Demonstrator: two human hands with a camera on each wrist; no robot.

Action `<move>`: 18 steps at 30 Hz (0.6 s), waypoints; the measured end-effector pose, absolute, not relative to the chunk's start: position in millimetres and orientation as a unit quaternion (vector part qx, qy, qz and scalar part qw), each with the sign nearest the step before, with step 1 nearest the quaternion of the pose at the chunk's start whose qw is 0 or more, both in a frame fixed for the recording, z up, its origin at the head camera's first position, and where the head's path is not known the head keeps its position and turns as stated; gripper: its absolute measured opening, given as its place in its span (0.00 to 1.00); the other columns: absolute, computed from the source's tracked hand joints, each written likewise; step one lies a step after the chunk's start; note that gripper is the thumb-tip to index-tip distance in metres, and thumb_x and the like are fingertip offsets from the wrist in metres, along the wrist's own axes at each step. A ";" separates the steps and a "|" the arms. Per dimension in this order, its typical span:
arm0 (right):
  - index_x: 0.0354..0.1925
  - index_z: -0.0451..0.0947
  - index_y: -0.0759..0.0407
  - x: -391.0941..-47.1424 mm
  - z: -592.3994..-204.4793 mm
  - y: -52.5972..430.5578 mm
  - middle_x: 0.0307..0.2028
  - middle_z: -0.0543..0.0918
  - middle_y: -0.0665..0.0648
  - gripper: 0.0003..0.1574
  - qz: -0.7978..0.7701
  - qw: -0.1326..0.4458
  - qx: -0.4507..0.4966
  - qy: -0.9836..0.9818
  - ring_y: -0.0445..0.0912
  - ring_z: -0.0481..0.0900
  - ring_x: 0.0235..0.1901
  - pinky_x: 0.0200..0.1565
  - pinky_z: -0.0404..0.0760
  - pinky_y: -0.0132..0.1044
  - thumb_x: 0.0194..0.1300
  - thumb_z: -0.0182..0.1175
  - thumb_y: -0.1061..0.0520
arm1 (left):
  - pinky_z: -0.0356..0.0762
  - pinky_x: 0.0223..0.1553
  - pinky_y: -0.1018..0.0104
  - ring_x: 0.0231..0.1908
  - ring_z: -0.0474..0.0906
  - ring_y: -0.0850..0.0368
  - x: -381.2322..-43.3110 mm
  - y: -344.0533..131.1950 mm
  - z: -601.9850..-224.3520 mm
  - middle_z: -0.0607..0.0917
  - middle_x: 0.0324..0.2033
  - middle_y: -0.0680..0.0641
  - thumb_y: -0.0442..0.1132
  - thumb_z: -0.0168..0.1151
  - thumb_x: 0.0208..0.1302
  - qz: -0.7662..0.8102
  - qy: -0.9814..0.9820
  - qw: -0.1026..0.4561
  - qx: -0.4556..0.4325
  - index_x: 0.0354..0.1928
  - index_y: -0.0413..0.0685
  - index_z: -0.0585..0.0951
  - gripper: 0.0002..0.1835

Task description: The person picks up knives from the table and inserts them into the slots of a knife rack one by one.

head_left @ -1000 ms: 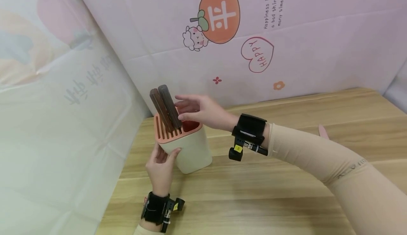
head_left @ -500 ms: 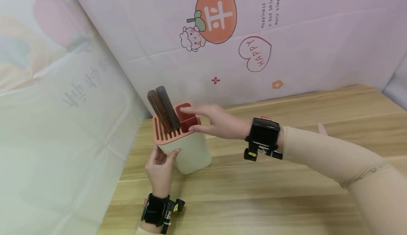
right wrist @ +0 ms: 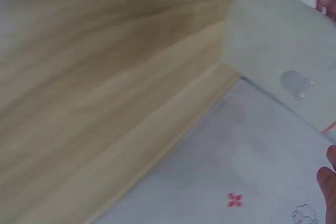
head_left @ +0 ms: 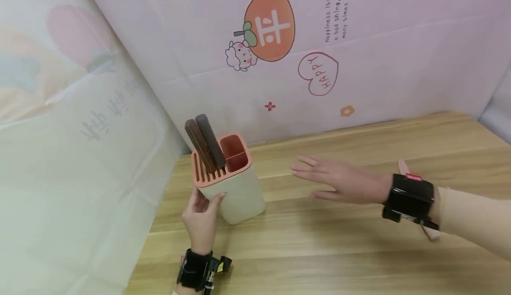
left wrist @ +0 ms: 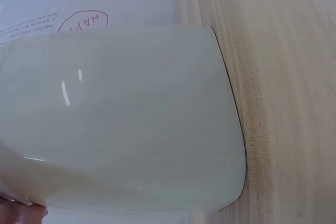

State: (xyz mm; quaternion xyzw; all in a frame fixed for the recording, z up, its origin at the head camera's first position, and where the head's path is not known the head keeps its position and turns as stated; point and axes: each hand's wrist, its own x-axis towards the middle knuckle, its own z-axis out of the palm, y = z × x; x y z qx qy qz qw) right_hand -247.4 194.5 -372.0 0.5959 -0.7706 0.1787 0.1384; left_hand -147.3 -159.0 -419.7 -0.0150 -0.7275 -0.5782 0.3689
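A cream knife block (head_left: 241, 199) with an orange slotted top stands on the wooden table. Two knives are in its slots, one with a brown handle (head_left: 198, 146) and one with a dark grey handle (head_left: 210, 142); their blades are hidden inside. My left hand (head_left: 201, 224) grips the block's left side near the rim, thumb on the front wall. To the block's right, my right hand (head_left: 341, 180) is held over the table, fingers spread and holding nothing. The block's wall (left wrist: 126, 119) fills most of the left wrist view.
A long pink object (head_left: 403, 167) lies on the table (head_left: 287, 255) at the right, its middle covered by my right wrist. Two open red compartments (head_left: 236, 162) sit at the block's right end. A printed pink cloth (head_left: 379, 55) hangs behind.
My right hand has moved from beside the dark grey handle, past the compartments, to the right and away from the block. My left hand keeps its grip on the block.
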 end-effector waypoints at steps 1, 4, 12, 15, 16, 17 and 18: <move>0.76 0.65 0.60 -245.1 -378.0 203.7 0.72 0.69 0.64 0.40 0.171 0.144 0.590 -0.776 0.62 0.67 0.70 0.72 0.67 0.50 0.76 0.59 0.42 | 0.77 0.60 0.69 0.63 0.77 0.56 -147.4 -159.0 -419.5 0.76 0.66 0.36 0.25 0.74 0.59 -0.578 -0.728 0.368 -0.015 0.73 0.34 0.68 0.40; 0.79 0.59 0.56 -234.7 -392.7 232.0 0.74 0.66 0.65 0.45 0.156 0.138 0.568 -0.796 0.63 0.68 0.69 0.75 0.59 0.41 0.75 0.62 0.43 | 0.77 0.61 0.69 0.63 0.77 0.56 -147.6 -157.9 -420.3 0.76 0.66 0.35 0.24 0.73 0.60 -0.581 -0.725 0.369 -0.018 0.73 0.35 0.68 0.39; 0.78 0.62 0.60 -216.5 -423.5 295.3 0.74 0.65 0.64 0.56 0.115 0.161 0.587 -0.785 0.53 0.64 0.73 0.77 0.46 0.30 0.61 0.73 0.42 | 0.78 0.60 0.69 0.62 0.78 0.59 -147.8 -159.8 -419.1 0.75 0.66 0.34 0.22 0.72 0.59 -0.580 -0.722 0.376 -0.030 0.73 0.34 0.68 0.39; 0.76 0.65 0.60 -211.0 -436.5 321.5 0.74 0.66 0.63 0.55 0.099 0.159 0.600 -0.778 0.46 0.55 0.77 0.77 0.44 0.30 0.60 0.73 0.38 | 0.78 0.60 0.69 0.62 0.78 0.60 -147.2 -159.5 -420.0 0.76 0.65 0.34 0.21 0.72 0.59 -0.577 -0.722 0.380 -0.034 0.72 0.35 0.69 0.39; 0.76 0.66 0.59 -208.4 -440.3 330.9 0.74 0.67 0.63 0.54 0.095 0.153 0.597 -0.782 0.43 0.52 0.77 0.77 0.43 0.29 0.61 0.72 0.37 | 0.78 0.60 0.69 0.62 0.78 0.59 -147.1 -159.0 -420.2 0.76 0.65 0.34 0.21 0.72 0.59 -0.576 -0.722 0.382 -0.035 0.72 0.36 0.69 0.39; 0.76 0.66 0.58 -206.0 -443.7 340.3 0.73 0.68 0.62 0.54 0.091 0.147 0.593 -0.787 0.41 0.50 0.78 0.76 0.43 0.27 0.61 0.72 0.36 | 0.78 0.60 0.69 0.61 0.78 0.59 -147.0 -158.4 -420.6 0.76 0.65 0.34 0.21 0.72 0.59 -0.575 -0.723 0.382 -0.037 0.72 0.36 0.70 0.39; 0.76 0.66 0.57 -203.7 -446.5 349.6 0.72 0.69 0.62 0.54 0.085 0.143 0.587 -0.792 0.39 0.48 0.78 0.76 0.42 0.25 0.61 0.72 0.36 | 0.78 0.60 0.68 0.61 0.78 0.59 -146.9 -157.8 -421.6 0.77 0.65 0.34 0.21 0.72 0.59 -0.575 -0.723 0.382 -0.037 0.72 0.36 0.70 0.39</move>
